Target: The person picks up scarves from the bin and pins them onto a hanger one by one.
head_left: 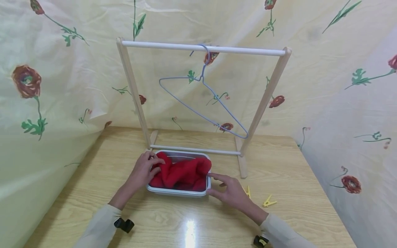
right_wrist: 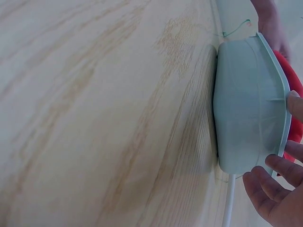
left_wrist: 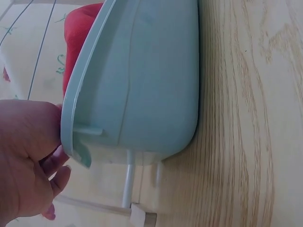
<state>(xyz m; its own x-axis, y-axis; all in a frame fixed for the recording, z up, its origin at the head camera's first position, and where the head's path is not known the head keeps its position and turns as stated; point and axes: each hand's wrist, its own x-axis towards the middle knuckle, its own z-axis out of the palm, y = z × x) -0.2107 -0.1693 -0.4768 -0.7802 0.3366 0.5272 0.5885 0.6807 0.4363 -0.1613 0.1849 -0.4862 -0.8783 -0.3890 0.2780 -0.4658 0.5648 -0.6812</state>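
Note:
A light grey-blue plastic tub [head_left: 178, 193] stands on the table with a bunched red cloth [head_left: 183, 174] inside it. My left hand [head_left: 143, 169] reaches over the tub's left rim, its thumb and forefinger apart, with fingertips at the cloth. In the left wrist view, the remaining fingers of that hand bend loosely beside the rim. At the right end of the tub, my right hand [head_left: 228, 191] touches the rim, forefinger stretched out and thumb at the near corner. The right wrist view shows its fingers [right_wrist: 284, 170] spread along the tub wall.
Behind the tub stands a wooden rack [head_left: 263, 103] with white bars. A blue wire hanger [head_left: 189, 109] hangs from its top bar [head_left: 155, 45]. Two yellow clothespins [head_left: 268, 202] lie right of my right hand. Flowered cloth [head_left: 62, 103] walls in the wooden table [head_left: 294, 179].

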